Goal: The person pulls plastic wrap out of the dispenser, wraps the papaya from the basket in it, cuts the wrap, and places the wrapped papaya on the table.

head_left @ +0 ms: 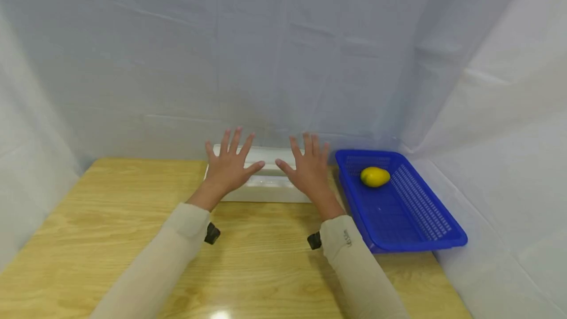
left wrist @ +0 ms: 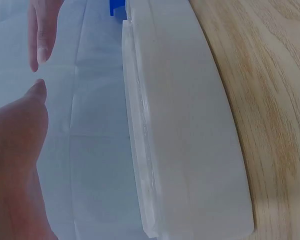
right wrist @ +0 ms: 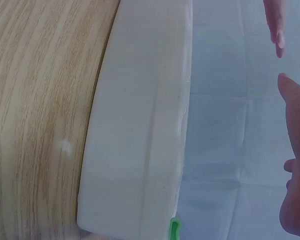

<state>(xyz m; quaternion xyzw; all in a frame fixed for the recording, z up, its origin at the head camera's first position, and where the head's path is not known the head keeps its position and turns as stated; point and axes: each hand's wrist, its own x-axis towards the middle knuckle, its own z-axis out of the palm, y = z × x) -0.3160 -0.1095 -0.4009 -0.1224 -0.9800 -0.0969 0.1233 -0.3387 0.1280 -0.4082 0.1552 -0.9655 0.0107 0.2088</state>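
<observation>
Both hands hover over a white plastic container (head_left: 266, 193) at the back of the table, palms down, with nothing in them. The left hand (head_left: 228, 169) spreads its fingers above the container's left part. Over the right part, the right hand (head_left: 310, 169) has its fingers straight, its thumb pointing toward the left thumb with a small gap between. In the left wrist view the container's side wall (left wrist: 190, 130) stands below the hand. The right wrist view shows the same wall (right wrist: 125, 125), with a small green piece (right wrist: 174, 229) at its edge. The hands hide parts of the container's rim.
A blue plastic basket (head_left: 363, 220) stands at the right, a yellow fruit-like object (head_left: 375, 176) lying inside it. The wooden table (head_left: 110, 210) meets grey-white sheeting (head_left: 177, 63) at the back, and more sheeting hangs at both sides. Dark wrist devices (head_left: 212, 234) sit under both sleeves.
</observation>
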